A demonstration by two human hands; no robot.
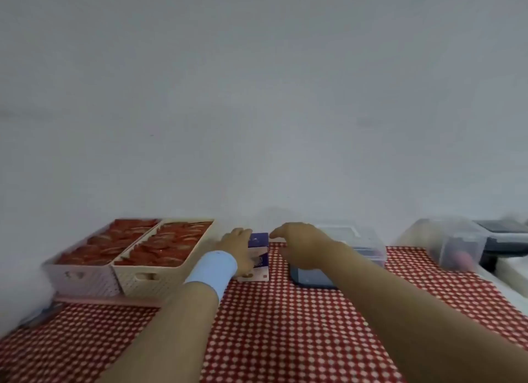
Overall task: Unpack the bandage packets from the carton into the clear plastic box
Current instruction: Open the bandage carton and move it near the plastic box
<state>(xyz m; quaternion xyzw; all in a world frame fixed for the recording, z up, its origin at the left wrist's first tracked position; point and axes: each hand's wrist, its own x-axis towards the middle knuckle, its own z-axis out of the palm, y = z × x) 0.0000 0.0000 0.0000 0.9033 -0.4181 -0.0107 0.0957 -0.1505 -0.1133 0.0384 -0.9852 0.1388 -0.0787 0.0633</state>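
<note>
Purple-and-white cardboard, a small upright carton (258,254), stands on the red-and-white checked tablecloth (285,325) between my two hands, just left of the clear plastic box (368,245). My left hand (237,248), with a pale blue wristband (213,268), grips the carton by its left side. My right hand (300,245) hovers beside the purple top with its fingers loosely curved and holding nothing I can see. I judge the carton light and thin-walled, stiff enough to steady but easy to crush, so I would hold it low on the side walls and work the top flap with my fingertips. Its long axis runs vertical, purple end up and printed face toward me. Whether the top is open I cannot tell through the blur, and no bandage packets show.
</note>
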